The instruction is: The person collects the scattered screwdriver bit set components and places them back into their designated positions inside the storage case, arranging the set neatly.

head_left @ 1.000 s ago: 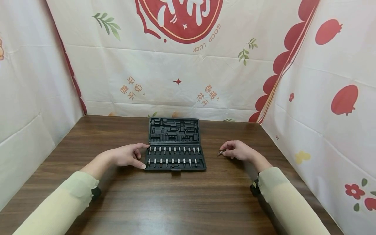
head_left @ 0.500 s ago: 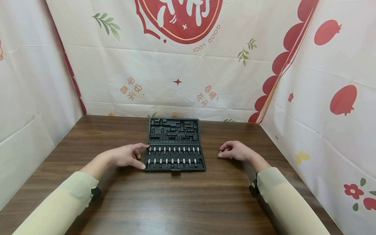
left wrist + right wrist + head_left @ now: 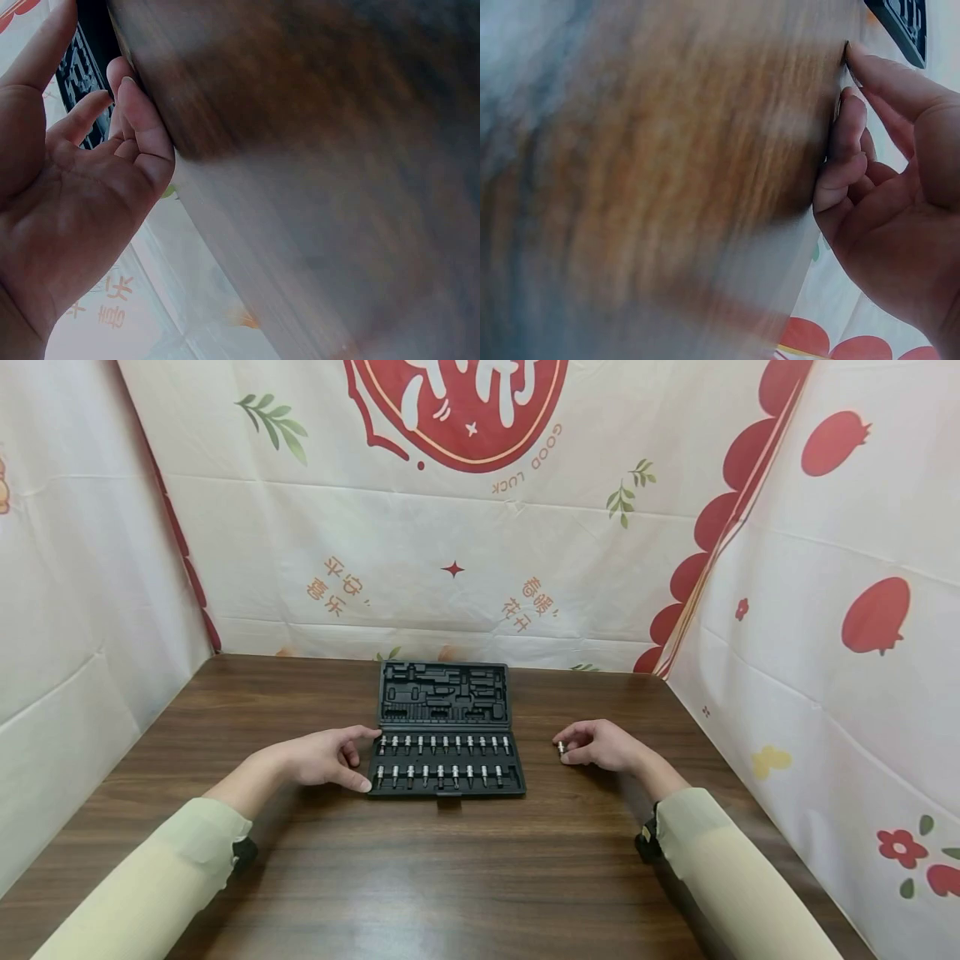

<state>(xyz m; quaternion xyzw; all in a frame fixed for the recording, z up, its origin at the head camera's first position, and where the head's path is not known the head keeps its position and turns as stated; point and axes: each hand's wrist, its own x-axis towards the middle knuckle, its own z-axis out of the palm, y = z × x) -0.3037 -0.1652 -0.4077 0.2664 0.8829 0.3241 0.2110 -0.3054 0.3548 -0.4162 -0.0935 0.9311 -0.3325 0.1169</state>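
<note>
A black socket bit case (image 3: 448, 793) lies unfolded on the table, its lower half holding two rows of silver bit sockets (image 3: 440, 773). At the case's left side my left hand (image 3: 318, 758) rests with its forefinger at the hinge corner and its thumb at the front corner. To the right of the case, my right hand (image 3: 603, 746) pinches one small silver bit socket (image 3: 561, 748) between thumb and fingertips, low over the table. In the right wrist view, the fingers mostly hide that bit socket.
The front row of the case has a vacant slot at its right end. Molded hollows fill the raised lid (image 3: 446, 693). Behind the brown wooden table (image 3: 450, 877) hangs a patterned white cloth (image 3: 420, 543), which also covers both sides.
My right hand stays near its place while its fingers turn the bit socket, which goes from lying aslant, through being mostly hidden, to standing nearly upright. The left hand and case stay still.
</note>
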